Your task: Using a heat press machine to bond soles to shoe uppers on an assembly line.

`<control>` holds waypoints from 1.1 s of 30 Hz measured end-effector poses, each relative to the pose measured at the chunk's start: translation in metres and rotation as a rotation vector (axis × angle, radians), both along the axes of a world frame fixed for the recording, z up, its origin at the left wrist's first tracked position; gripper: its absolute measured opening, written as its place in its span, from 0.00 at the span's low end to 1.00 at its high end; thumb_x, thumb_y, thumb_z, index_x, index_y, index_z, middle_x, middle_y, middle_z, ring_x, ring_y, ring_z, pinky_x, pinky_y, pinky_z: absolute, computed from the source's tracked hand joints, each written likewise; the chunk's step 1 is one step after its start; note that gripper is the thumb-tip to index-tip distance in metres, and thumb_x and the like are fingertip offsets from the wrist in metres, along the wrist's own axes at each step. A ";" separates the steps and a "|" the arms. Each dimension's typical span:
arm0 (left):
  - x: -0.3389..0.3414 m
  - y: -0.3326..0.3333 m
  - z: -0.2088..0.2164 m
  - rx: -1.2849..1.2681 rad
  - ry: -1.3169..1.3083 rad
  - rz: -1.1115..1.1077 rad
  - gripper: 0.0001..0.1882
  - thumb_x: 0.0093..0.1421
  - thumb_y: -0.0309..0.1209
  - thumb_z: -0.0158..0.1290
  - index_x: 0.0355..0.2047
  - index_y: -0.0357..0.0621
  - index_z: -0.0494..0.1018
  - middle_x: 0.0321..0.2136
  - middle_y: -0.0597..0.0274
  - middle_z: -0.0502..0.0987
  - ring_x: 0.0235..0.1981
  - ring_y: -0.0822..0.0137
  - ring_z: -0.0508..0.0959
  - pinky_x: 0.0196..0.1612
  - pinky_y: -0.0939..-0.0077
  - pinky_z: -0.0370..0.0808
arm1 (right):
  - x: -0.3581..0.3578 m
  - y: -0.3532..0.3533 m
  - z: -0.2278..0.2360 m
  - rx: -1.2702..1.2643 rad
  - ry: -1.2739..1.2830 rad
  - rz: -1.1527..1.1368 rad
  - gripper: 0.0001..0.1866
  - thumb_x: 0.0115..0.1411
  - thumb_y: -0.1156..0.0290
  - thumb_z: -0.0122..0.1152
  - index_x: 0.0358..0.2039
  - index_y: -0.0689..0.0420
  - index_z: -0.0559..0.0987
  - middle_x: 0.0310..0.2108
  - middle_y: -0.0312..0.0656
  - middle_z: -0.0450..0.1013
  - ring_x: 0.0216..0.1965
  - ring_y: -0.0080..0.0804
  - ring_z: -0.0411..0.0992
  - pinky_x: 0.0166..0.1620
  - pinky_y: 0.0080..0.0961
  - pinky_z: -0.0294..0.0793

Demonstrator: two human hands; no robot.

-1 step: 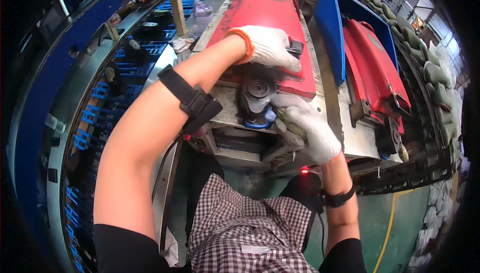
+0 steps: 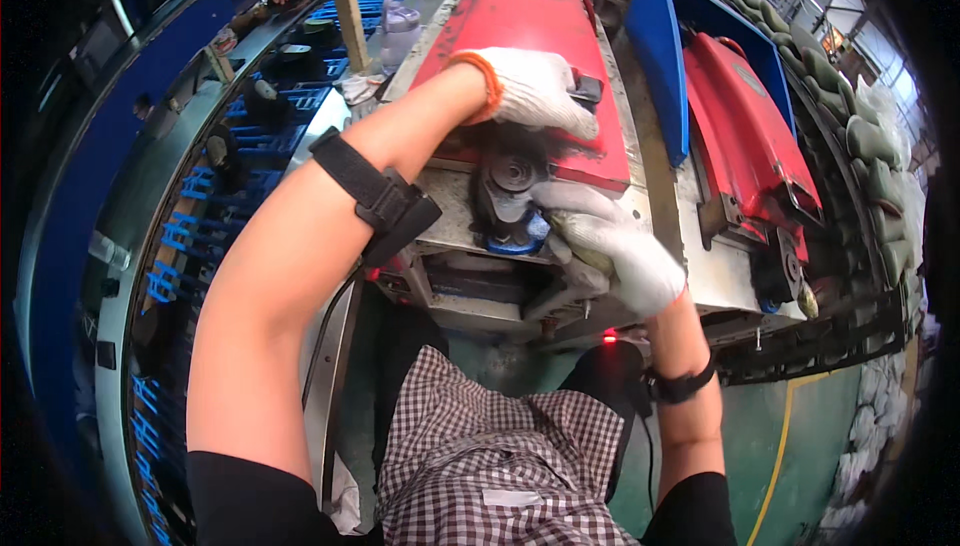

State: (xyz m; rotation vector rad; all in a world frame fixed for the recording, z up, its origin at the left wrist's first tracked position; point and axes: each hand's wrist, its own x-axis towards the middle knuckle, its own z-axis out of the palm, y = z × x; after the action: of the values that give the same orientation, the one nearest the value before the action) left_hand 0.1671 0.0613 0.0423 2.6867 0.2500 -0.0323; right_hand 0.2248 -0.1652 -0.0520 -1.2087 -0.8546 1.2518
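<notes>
A red-covered machine (image 2: pixel 545 26) stands in front of me, with a dark round wheel head (image 2: pixel 515 174) at its near end. My left hand (image 2: pixel 530 91), in a white knit glove with an orange band at the wrist, lies over the red cover. Its fingers are closed around a dark block-shaped handle (image 2: pixel 586 89). My right hand (image 2: pixel 635 261), gloved in white too, is beside the wheel head, its fingers wrapped around an olive-green piece (image 2: pixel 582 244), mostly hidden. Blue material (image 2: pixel 535 231) shows under the wheel, close to the right fingertips.
A second red machine (image 2: pixel 745 116) stands at the right behind a blue panel (image 2: pixel 660 56). Beyond it is a rack of grey-green foot-shaped pieces (image 2: pixel 865 146). At the left runs a line with blue pegs (image 2: pixel 180 231). A pale lilac bottle (image 2: pixel 400 31) stands beside the machine.
My right hand has shifted slightly, its fingers coming a little closer to the wheel head and its forearm a little to the right. The left hand keeps its grip.
</notes>
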 end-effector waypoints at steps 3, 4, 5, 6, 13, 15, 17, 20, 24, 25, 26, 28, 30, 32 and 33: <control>0.002 0.006 -0.003 -0.144 0.105 0.042 0.25 0.58 0.54 0.63 0.31 0.41 0.81 0.18 0.65 0.73 0.20 0.71 0.71 0.27 0.73 0.68 | 0.013 0.018 -0.002 0.009 0.248 0.160 0.29 0.67 0.68 0.58 0.68 0.57 0.69 0.32 0.42 0.73 0.19 0.20 0.63 0.23 0.17 0.64; 0.004 0.007 -0.003 -0.154 0.138 0.054 0.25 0.58 0.54 0.63 0.31 0.41 0.80 0.18 0.66 0.72 0.20 0.71 0.71 0.27 0.74 0.68 | 0.016 0.023 -0.008 0.005 0.303 0.180 0.29 0.66 0.69 0.58 0.68 0.57 0.69 0.31 0.42 0.73 0.19 0.20 0.64 0.23 0.17 0.64; 0.006 0.007 -0.003 -0.149 0.138 0.046 0.25 0.58 0.54 0.63 0.31 0.41 0.80 0.18 0.66 0.72 0.20 0.71 0.71 0.27 0.74 0.68 | 0.016 0.021 -0.013 0.010 0.302 0.173 0.29 0.66 0.69 0.58 0.68 0.57 0.69 0.31 0.42 0.73 0.19 0.20 0.64 0.23 0.17 0.64; 0.006 0.006 -0.003 -0.157 0.141 0.028 0.24 0.58 0.54 0.63 0.31 0.41 0.80 0.18 0.66 0.73 0.20 0.71 0.71 0.26 0.73 0.67 | 0.016 0.019 -0.017 0.026 0.311 0.125 0.27 0.66 0.69 0.59 0.65 0.57 0.71 0.31 0.42 0.72 0.18 0.21 0.64 0.23 0.18 0.65; -0.001 0.004 -0.002 -0.117 0.106 0.053 0.23 0.57 0.52 0.64 0.32 0.42 0.80 0.21 0.66 0.75 0.22 0.71 0.72 0.26 0.72 0.68 | -0.054 0.018 -0.008 0.024 -0.037 -0.134 0.15 0.67 0.71 0.54 0.53 0.58 0.76 0.27 0.37 0.70 0.18 0.21 0.65 0.23 0.22 0.65; -0.001 0.009 -0.009 -0.143 0.026 0.006 0.24 0.56 0.52 0.65 0.32 0.40 0.82 0.22 0.64 0.77 0.23 0.70 0.74 0.28 0.72 0.70 | -0.080 0.024 -0.007 0.092 0.019 -0.322 0.16 0.68 0.70 0.52 0.55 0.58 0.76 0.28 0.36 0.70 0.18 0.23 0.66 0.22 0.22 0.65; 0.001 0.003 -0.009 -0.098 -0.019 0.006 0.24 0.55 0.52 0.65 0.32 0.40 0.83 0.23 0.63 0.78 0.24 0.69 0.75 0.31 0.71 0.71 | -0.095 0.025 -0.019 0.177 0.101 -0.431 0.18 0.70 0.69 0.49 0.57 0.58 0.75 0.30 0.38 0.70 0.17 0.23 0.66 0.21 0.20 0.65; 0.010 0.002 -0.012 -0.049 -0.024 -0.017 0.26 0.54 0.54 0.65 0.32 0.39 0.83 0.23 0.61 0.80 0.26 0.67 0.77 0.33 0.68 0.73 | -0.115 0.028 -0.029 0.227 0.157 -0.530 0.23 0.73 0.67 0.48 0.66 0.57 0.67 0.30 0.38 0.71 0.16 0.22 0.65 0.18 0.19 0.63; 0.001 0.003 -0.009 -0.038 0.017 0.019 0.28 0.54 0.55 0.65 0.33 0.39 0.83 0.24 0.60 0.81 0.25 0.65 0.78 0.31 0.67 0.74 | -0.133 0.031 -0.027 0.191 0.116 -0.545 0.26 0.75 0.68 0.45 0.71 0.54 0.60 0.30 0.39 0.71 0.15 0.21 0.64 0.19 0.18 0.65; -0.001 0.003 -0.008 -0.068 0.041 0.021 0.28 0.54 0.56 0.64 0.34 0.40 0.83 0.25 0.60 0.81 0.25 0.65 0.78 0.29 0.67 0.75 | -0.141 0.035 -0.029 0.185 0.048 -0.570 0.27 0.75 0.69 0.45 0.72 0.53 0.59 0.31 0.38 0.72 0.14 0.18 0.61 0.18 0.16 0.62; -0.001 0.004 -0.007 -0.061 0.037 0.026 0.28 0.54 0.56 0.64 0.34 0.40 0.83 0.25 0.60 0.81 0.25 0.65 0.78 0.29 0.67 0.75 | -0.139 0.034 -0.036 0.178 0.008 -0.501 0.29 0.74 0.70 0.48 0.73 0.55 0.57 0.43 0.44 0.74 0.26 0.26 0.72 0.30 0.23 0.76; 0.002 -0.001 -0.006 -0.076 0.036 0.001 0.27 0.54 0.56 0.65 0.34 0.40 0.83 0.25 0.60 0.80 0.24 0.66 0.78 0.27 0.68 0.74 | -0.142 0.052 -0.055 0.284 -0.266 -0.588 0.34 0.72 0.69 0.53 0.74 0.58 0.54 0.57 0.50 0.69 0.48 0.37 0.75 0.54 0.32 0.77; 0.003 -0.002 -0.003 -0.063 0.040 0.008 0.29 0.54 0.57 0.64 0.36 0.39 0.83 0.26 0.59 0.82 0.27 0.64 0.80 0.32 0.67 0.76 | -0.157 0.058 -0.059 0.323 -0.548 -0.476 0.43 0.68 0.65 0.62 0.75 0.60 0.49 0.71 0.59 0.58 0.65 0.52 0.68 0.65 0.38 0.69; 0.004 -0.008 0.007 0.070 -0.034 -0.014 0.31 0.54 0.59 0.61 0.38 0.39 0.83 0.30 0.53 0.84 0.32 0.57 0.83 0.41 0.65 0.78 | -0.160 0.065 -0.071 0.385 -0.532 -0.523 0.44 0.69 0.61 0.62 0.76 0.59 0.48 0.70 0.63 0.60 0.65 0.58 0.69 0.63 0.39 0.71; 0.000 -0.007 0.008 0.164 -0.126 -0.032 0.32 0.53 0.59 0.59 0.39 0.39 0.84 0.35 0.47 0.85 0.39 0.50 0.84 0.49 0.63 0.77 | -0.157 0.063 -0.068 0.378 -0.540 -0.528 0.44 0.69 0.61 0.62 0.76 0.59 0.48 0.70 0.63 0.60 0.65 0.58 0.69 0.63 0.39 0.71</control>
State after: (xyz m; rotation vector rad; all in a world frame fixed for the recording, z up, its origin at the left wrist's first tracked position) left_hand 0.1675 0.0548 0.0500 2.8418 0.1767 0.1543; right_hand 0.0682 -0.1019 -0.1199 -1.3570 -1.0116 0.3165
